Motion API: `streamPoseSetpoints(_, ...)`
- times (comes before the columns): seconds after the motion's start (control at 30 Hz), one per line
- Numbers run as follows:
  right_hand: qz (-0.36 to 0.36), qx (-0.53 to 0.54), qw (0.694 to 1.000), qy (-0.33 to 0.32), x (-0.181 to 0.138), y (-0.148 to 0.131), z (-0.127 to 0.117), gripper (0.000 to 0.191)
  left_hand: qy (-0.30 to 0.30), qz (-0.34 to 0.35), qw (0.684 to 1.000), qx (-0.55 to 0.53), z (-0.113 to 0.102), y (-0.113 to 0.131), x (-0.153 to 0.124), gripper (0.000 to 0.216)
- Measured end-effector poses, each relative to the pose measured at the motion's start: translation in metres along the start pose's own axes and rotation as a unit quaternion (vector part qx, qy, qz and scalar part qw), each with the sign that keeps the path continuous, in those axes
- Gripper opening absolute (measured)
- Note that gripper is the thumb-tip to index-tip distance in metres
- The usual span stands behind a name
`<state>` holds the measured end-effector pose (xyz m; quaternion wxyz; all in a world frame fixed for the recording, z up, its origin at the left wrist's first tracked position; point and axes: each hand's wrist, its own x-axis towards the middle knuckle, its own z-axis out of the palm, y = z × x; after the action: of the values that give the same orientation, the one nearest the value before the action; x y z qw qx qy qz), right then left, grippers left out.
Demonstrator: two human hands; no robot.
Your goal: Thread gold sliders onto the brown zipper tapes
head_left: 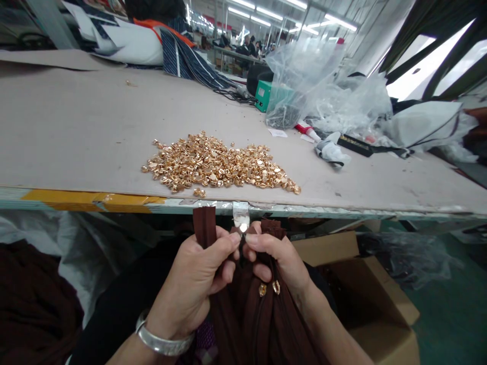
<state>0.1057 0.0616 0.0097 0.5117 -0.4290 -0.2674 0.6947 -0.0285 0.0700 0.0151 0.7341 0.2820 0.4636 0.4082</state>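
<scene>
Just below the table edge, my left hand [205,274] is closed on a dark brown zipper tape [204,225], whose flat end sticks up past the fingers. Close beside it, my right hand [279,258] pinches brown zipper tape too, with frayed ends [273,227] bunched above the knuckles. Between the two thumbs shows a shiny metal piece [243,227], at a clear strip fixed to the table edge. Gold zipper sliders [276,287] sit on the brown zippers [262,324] hanging under my right hand. A heap of gold sliders [216,162] lies on the table ahead.
The grey tabletop [68,132] has yellow tape [95,199] along its front edge. Clear plastic bags [323,86], a green box [263,95] and a black bar [355,145] stand at the right. An open cardboard box [380,299] is below right; brown fabric [34,299] lies below left.
</scene>
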Motion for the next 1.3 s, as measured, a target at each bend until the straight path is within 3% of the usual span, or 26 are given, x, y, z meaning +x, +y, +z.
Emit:
streamPoseSetpoints(0.43,-0.013,-0.001,1.0,-0.009,0.005,-0.001,0.002,0.025,0.012,0.009,1.0,-0.015,0.005,0.001,0.002,0.026)
streamPoseSetpoints(0.77,-0.046,-0.016,0.999,0.012,0.008,0.001,0.001,0.025,0.018,0.061,0.998,0.024,0.004,0.0,0.006,0.022)
streamPoseSetpoints(0.97,-0.108,-0.163,0.98,0.025,0.005,-0.004,-0.005,0.029,0.036,0.092,0.984,0.147,-0.002,-0.005,0.002,0.029)
streamPoseSetpoints(1.17,-0.132,-0.249,0.959,0.028,0.007,-0.017,-0.006,0.026,0.035,0.1,0.982,0.159,0.001,-0.006,-0.005,0.034)
streamPoseSetpoints(1.3,-0.189,-0.359,0.912,0.065,0.008,-0.023,0.002,0.025,0.044,0.103,0.983,0.143,0.002,-0.006,-0.003,0.034)
